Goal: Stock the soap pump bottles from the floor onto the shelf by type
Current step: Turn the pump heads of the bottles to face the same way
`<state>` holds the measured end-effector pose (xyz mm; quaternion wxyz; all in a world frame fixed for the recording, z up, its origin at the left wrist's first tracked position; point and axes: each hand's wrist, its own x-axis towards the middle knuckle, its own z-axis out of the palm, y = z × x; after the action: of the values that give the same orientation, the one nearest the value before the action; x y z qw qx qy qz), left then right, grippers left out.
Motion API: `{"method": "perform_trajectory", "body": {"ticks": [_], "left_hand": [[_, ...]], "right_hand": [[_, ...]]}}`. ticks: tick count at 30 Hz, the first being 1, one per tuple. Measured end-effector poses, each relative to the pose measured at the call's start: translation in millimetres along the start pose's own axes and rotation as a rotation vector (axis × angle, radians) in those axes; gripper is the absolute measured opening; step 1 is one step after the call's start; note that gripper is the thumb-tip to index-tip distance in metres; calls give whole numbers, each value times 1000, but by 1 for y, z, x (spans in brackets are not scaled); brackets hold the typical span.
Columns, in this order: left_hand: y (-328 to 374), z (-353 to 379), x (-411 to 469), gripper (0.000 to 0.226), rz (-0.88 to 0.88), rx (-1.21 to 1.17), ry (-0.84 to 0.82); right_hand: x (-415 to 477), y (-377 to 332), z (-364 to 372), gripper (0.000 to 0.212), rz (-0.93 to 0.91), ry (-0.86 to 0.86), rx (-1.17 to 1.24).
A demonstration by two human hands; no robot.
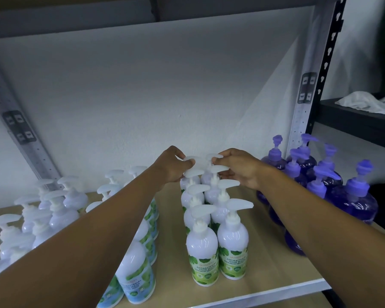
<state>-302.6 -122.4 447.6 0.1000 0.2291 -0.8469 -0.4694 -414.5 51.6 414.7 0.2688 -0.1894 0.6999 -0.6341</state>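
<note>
green-label bottles (202, 252) read "antibacterial hand wash", perhaps "maximum protection".

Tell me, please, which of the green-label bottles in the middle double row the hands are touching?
The rearmost pair, nearest the wall: the left hand pinches one pump head, the right hand the other. The front pair stands free.

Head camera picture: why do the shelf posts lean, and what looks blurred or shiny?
Head view: the wide lens tilts the left upright and right upright outward; the purple pump bottles near the edge look smeared; the green-label bottles are sharp, with small glints on their white shoulders; a slanted shadow crosses the back wall; the light is cool and bluish.
</note>
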Motion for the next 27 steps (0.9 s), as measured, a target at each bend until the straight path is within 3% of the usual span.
{"method": "perform_trajectory", "body": {"ticks": [19, 27], "left_hand": [[1, 2, -2, 34, -3, 32, 27], [14, -2, -23, 52, 14, 84, 65]], "right_hand": [[-4, -3, -1, 19, 35, -3, 60], [-28, -11, -5, 56, 45, 82, 3]]}}
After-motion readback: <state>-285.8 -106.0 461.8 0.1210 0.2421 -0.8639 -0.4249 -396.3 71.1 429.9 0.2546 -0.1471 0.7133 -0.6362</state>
